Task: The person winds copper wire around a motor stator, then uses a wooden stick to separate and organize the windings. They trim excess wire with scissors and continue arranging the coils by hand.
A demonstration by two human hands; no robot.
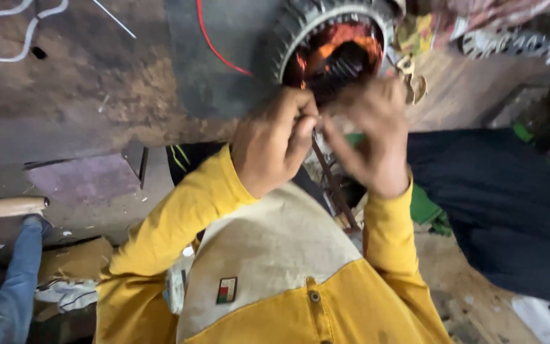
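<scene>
A round motor stator [335,38] with grey metal fins and orange-copper windings lies just beyond my hands. My left hand [274,141] is curled, with finger and thumb pinched together at the stator's near rim, seemingly on a thin strand of wire that is too small to make out clearly. My right hand [372,137] is blurred by motion. Its fingertips reach in to meet the left hand's fingertips at the same spot. Yellow sleeves and my yellow and cream shirt fill the lower middle.
A red wire [221,54] runs over a dark mat left of the stator, and a white cable [7,38] lies at the top left. A thin rusty rod [335,185] slants under my hands. Dark cloth [498,197] covers the right. Another person's jeans-clad leg [14,280] is at the lower left.
</scene>
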